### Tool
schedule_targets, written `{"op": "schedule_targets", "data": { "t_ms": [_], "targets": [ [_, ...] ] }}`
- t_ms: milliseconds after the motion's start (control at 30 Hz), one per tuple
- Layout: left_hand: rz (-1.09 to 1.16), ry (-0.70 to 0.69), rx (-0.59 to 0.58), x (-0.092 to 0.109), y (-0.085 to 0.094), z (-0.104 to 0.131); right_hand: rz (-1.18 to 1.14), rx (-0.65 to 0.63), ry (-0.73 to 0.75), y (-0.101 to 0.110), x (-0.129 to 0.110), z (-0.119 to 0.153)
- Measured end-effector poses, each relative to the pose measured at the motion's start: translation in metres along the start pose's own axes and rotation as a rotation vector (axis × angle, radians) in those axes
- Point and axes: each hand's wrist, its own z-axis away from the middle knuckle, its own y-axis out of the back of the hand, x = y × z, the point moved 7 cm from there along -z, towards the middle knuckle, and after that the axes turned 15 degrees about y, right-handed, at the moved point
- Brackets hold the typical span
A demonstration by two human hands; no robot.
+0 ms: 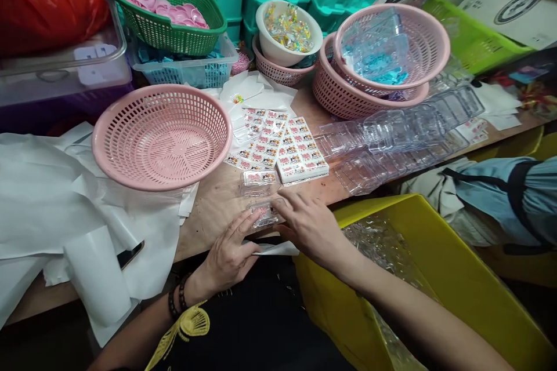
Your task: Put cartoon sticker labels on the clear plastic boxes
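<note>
At the front edge of the table lies a small clear plastic case (264,214) with a printed sticker on it. My left hand (232,252) rests its fingertips on the case's left side, and its thumb pinches a strip of white backing paper (276,248) below. My right hand (311,226) is at the case's right side, fingers bent and pressed on its corner. Just beyond sits another clear case (260,181) with a sticker. Behind it are a stack of sticker sheets (301,153) and looser sheets (263,142).
An empty pink basket (161,136) stands left, near white paper sheets (39,197). Rows of clear cases (400,133) lie right. Filled pink baskets (391,49), a white bowl (289,32) and a green basket (163,6) are behind. A yellow bin (470,272) is at lower right.
</note>
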Motion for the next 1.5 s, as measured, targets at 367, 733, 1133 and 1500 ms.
{"op": "schedule_targets", "data": {
  "t_ms": [367,733,1133,1500],
  "targets": [
    [0.087,0.193,0.226,-0.020,0.058,0.011,-0.109,0.274,0.060,-0.034,0.019,-0.040],
    [0.461,0.969,0.004,-0.093,0.027,0.021,-0.325,0.528,-1.253,-0.018,0.125,0.262],
    [0.715,1.013,-0.234,-0.026,-0.038,-0.036,-0.250,0.391,-1.577,-0.061,0.115,0.361],
    [0.751,0.850,-0.357,-0.010,-0.014,-0.051,-0.792,0.055,-0.123,0.013,0.016,0.042]
  ]
}}
